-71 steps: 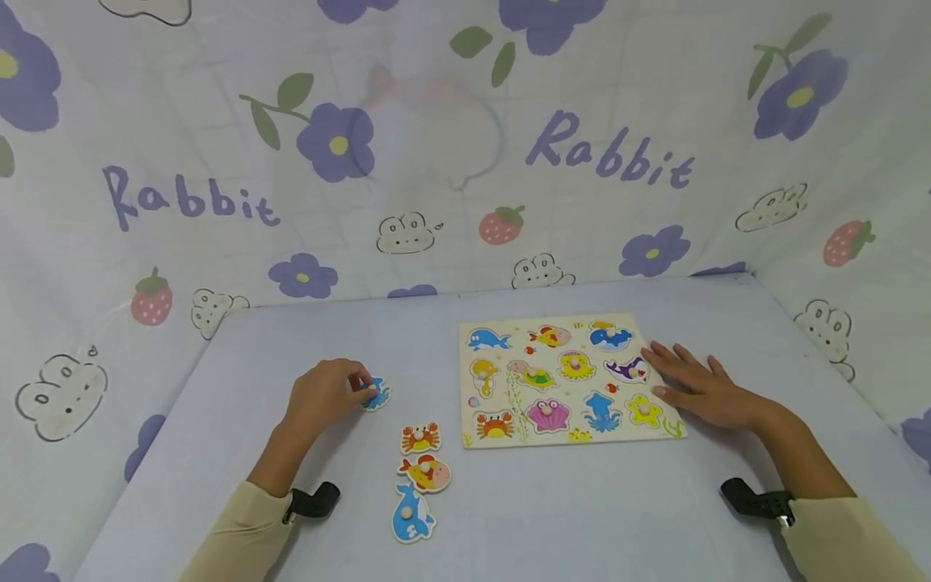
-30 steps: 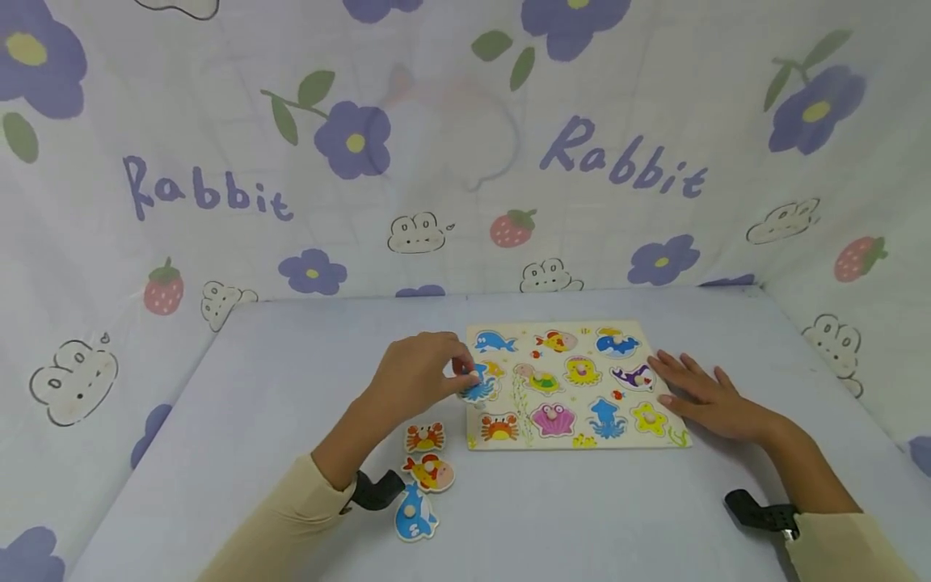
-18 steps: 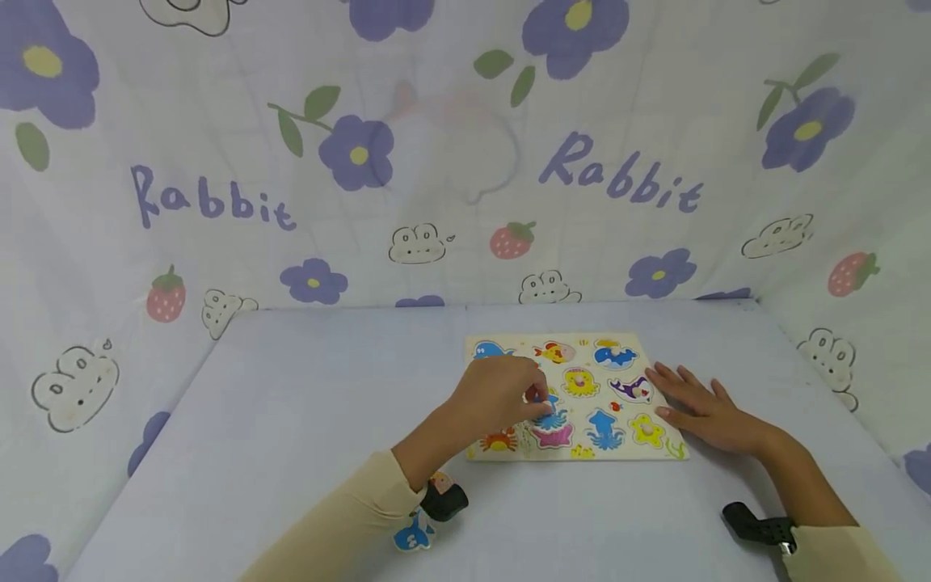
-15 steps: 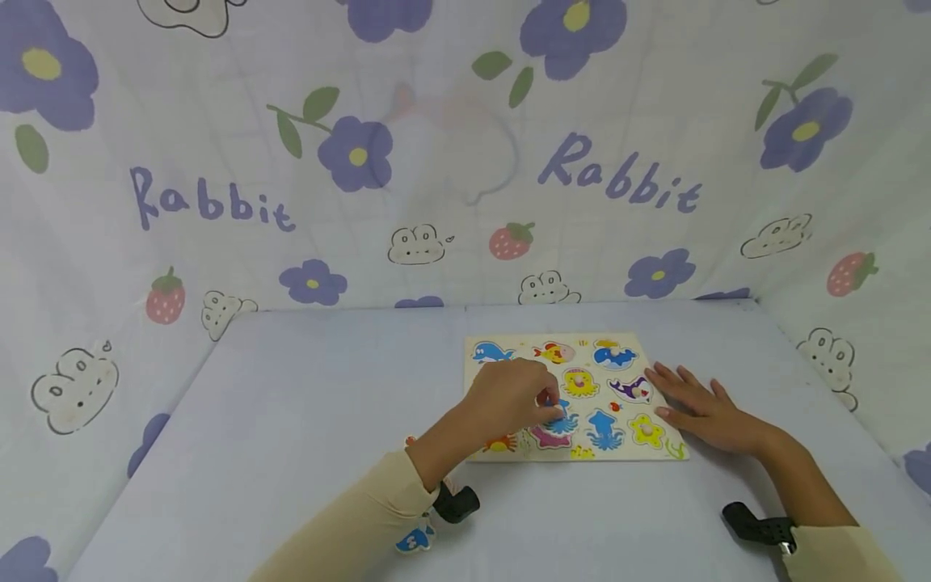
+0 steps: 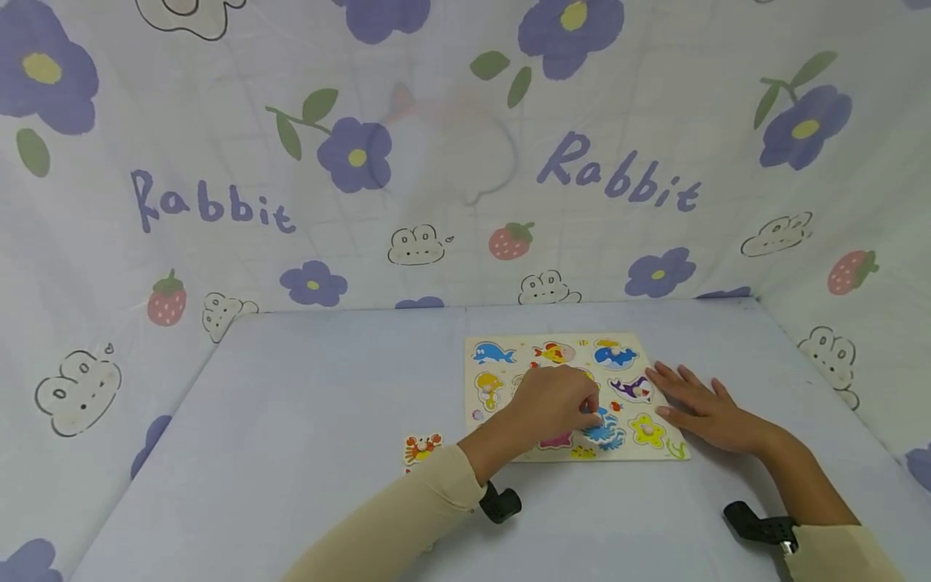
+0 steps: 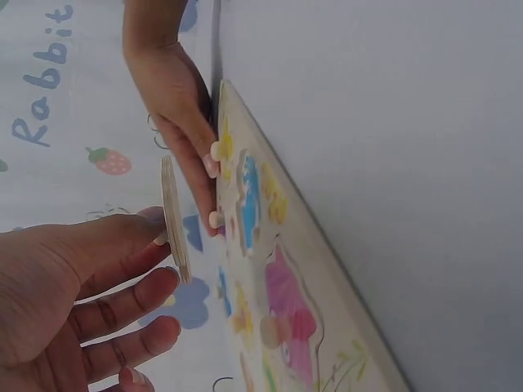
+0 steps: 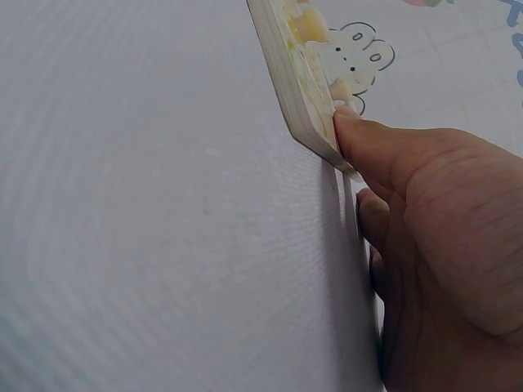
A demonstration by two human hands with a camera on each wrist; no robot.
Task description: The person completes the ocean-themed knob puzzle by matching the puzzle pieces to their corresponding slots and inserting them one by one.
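Observation:
My left hand [image 5: 549,404] is over the wooden puzzle board [image 5: 473,443], pinching a blue squid puzzle piece [image 6: 173,220] by its small knob between thumb and finger. In the left wrist view the piece is edge-on and stands off the board, facing the blue squid picture [image 6: 249,204] in the bottom row. My right hand [image 5: 713,412] lies with spread, straight fingers along the board's right edge; its thumb [image 7: 364,135] rests on the board's corner area. Knobbed pieces sit in the board, among them a yellow starfish [image 5: 647,430], a purple whale [image 5: 631,390] and a pink shell [image 6: 286,314].
A crab piece [image 5: 422,447] lies on the white table [image 5: 305,388] left of the board; the left sleeve [image 5: 393,517] hides most of what lies below it. A patterned curtain [image 5: 444,162] hangs behind. Black wrist cameras [image 5: 502,503] stick out from both wrists.
My left hand has carried the squid piece rightward from the table at left, across the board's left side, to the bottom-row squid picture. The right hand has stayed at the board's edge.

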